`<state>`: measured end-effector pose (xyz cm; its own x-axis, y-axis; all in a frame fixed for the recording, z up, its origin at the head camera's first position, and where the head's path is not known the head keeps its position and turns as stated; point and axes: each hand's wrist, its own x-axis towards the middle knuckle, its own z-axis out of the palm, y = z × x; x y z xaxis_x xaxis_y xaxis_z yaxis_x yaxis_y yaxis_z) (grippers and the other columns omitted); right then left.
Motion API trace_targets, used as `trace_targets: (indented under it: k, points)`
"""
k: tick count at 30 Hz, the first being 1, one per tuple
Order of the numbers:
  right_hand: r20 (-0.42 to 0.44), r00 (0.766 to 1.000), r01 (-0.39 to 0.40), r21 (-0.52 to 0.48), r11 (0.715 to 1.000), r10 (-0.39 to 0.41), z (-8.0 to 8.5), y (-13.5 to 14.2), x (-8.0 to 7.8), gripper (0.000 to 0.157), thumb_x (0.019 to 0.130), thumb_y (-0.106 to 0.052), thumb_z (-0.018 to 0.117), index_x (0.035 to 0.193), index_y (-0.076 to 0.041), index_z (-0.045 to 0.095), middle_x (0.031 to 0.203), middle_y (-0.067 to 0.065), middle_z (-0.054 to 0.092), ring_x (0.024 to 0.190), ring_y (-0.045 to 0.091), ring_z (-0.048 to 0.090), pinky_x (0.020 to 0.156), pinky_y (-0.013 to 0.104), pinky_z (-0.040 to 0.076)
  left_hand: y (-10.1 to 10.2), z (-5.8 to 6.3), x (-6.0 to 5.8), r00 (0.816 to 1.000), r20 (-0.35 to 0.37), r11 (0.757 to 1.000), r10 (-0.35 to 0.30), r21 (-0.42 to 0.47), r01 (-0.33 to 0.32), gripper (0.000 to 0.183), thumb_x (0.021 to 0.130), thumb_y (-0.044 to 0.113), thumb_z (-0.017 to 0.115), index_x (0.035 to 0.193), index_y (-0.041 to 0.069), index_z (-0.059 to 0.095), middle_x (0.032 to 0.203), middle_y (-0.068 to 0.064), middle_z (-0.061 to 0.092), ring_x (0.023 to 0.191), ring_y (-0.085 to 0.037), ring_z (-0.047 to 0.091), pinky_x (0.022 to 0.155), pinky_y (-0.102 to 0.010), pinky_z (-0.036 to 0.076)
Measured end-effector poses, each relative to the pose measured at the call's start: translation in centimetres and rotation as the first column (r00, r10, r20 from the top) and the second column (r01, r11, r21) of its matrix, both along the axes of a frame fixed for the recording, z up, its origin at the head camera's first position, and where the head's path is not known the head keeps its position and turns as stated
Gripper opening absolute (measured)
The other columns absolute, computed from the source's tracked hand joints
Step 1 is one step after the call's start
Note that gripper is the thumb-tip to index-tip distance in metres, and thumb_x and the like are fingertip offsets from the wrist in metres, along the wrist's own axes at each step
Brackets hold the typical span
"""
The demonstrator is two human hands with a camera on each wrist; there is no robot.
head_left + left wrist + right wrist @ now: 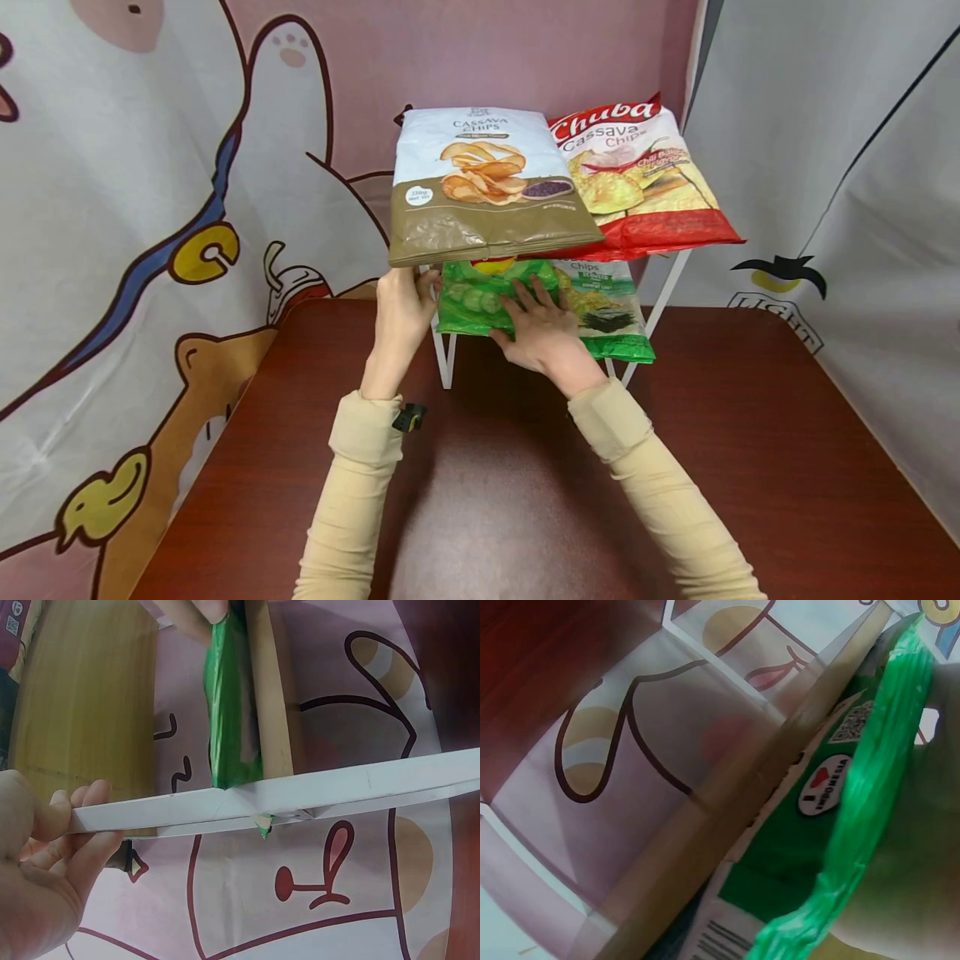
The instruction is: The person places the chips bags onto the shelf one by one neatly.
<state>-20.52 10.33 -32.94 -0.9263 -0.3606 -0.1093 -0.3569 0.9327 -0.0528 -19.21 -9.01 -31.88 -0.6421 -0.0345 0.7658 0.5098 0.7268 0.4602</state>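
Note:
My left hand grips the white metal frame of a two-tier shelf rack at its left side, thumb and fingers around the bar. On the lower board, my right hand rests with spread fingers on a green chip bag. Its fingers also reach the neighbouring bag, a green-bottomed chip bag. Above lie a white-and-brown cassava chip bag and a red Chuba cassava chip bag, side by side. The upper bags hide the rear of the lower ones.
The rack's thin white legs stand on a dark red-brown table. Its shelf boards are wooden. A cartoon-printed curtain hangs close behind and to the left, with a pale curtain at the right.

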Motion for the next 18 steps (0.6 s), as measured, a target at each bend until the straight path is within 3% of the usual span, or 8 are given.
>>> trace_targets:
  k: [4,6,7,9,12,15,16,18]
  points:
    - [-0.111,0.993,-0.035,-0.063,0.997,0.028,-0.3,0.4,0.5,0.063,0.096,-0.056,0.038,0.149,-0.024,0.031,0.160,0.008,0.017,0.149,0.031,0.010,0.118,0.056,0.013,0.3,-0.3,0.0,1.000,-0.003,0.999,0.022,0.026,-0.022,0.016,0.092,0.009,0.058,0.105,-0.001,0.057,0.074,-0.019,0.064,0.058,-0.031,0.060,0.049,-0.035,0.040]
    - [-0.233,0.971,-0.082,-0.116,0.990,0.053,-0.5,0.7,1.0,0.060,0.095,-0.054,0.045,0.144,-0.020,0.041,0.155,0.012,0.030,0.145,0.034,0.023,0.116,0.057,0.021,0.5,-0.4,0.1,0.999,0.000,0.999,0.039,0.037,-0.039,0.018,0.091,0.010,0.059,0.107,0.000,0.056,0.075,-0.019,0.062,0.059,-0.032,0.060,0.049,-0.037,0.042]
    - [-0.311,0.948,-0.112,-0.139,0.984,0.065,-0.7,1.0,1.4,0.058,0.094,-0.052,0.048,0.140,-0.018,0.046,0.151,0.013,0.037,0.141,0.035,0.031,0.113,0.055,0.027,0.6,-0.4,0.2,0.999,0.002,0.998,0.054,0.038,-0.054,0.020,0.092,0.012,0.058,0.108,0.000,0.056,0.076,-0.019,0.062,0.060,-0.032,0.060,0.050,-0.038,0.043]
    - [-0.484,0.872,-0.183,-0.175,0.967,0.077,-1.1,1.4,2.1,0.050,0.093,-0.046,0.055,0.130,-0.013,0.056,0.138,0.014,0.052,0.129,0.035,0.047,0.106,0.052,0.040,0.8,-0.4,0.5,0.996,-0.001,0.995,0.088,0.038,-0.088,0.023,0.092,0.013,0.058,0.112,0.002,0.055,0.081,-0.019,0.062,0.065,-0.033,0.061,0.054,-0.041,0.046]
    - [-0.712,0.700,-0.300,-0.212,0.930,0.064,-1.9,2.2,3.2,0.031,0.091,-0.031,0.062,0.110,-0.007,0.066,0.109,0.013,0.066,0.101,0.034,0.061,0.086,0.047,0.052,1.0,-0.7,1.0,0.984,-0.008,0.983,0.181,0.019,-0.180,0.023,0.094,0.018,0.058,0.112,0.004,0.056,0.086,-0.017,0.060,0.071,-0.033,0.060,0.059,-0.044,0.047]
    - [-0.836,0.548,-0.399,-0.237,0.886,0.023,-2.7,3.2,4.3,0.015,0.088,-0.018,0.062,0.091,-0.004,0.066,0.086,0.012,0.065,0.079,0.031,0.060,0.069,0.043,0.052,1.1,-1.5,1.8,0.959,-0.030,0.960,0.280,0.004,-0.280,0.023,0.096,0.022,0.056,0.107,0.002,0.057,0.089,-0.015,0.059,0.076,-0.031,0.056,0.059,-0.043,0.046]
    - [-0.858,0.513,-0.425,-0.244,0.872,0.010,-3.0,3.6,4.8,0.013,0.088,-0.016,0.061,0.087,-0.004,0.065,0.082,0.011,0.064,0.074,0.030,0.059,0.065,0.042,0.051,1.2,-1.9,2.1,0.951,-0.042,0.952,0.307,0.000,-0.307,0.023,0.097,0.023,0.054,0.104,0.002,0.057,0.088,-0.015,0.058,0.076,-0.031,0.054,0.058,-0.043,0.045]
    - [-0.884,0.468,-0.460,-0.253,0.851,-0.010,-3.8,4.4,5.6,0.014,0.088,-0.014,0.058,0.081,-0.003,0.063,0.076,0.011,0.061,0.068,0.029,0.056,0.060,0.040,0.050,1.4,-3.0,2.9,0.941,-0.074,0.943,0.332,-0.001,-0.333,0.021,0.098,0.020,0.052,0.098,0.000,0.057,0.087,-0.016,0.056,0.075,-0.031,0.051,0.057,-0.041,0.044]
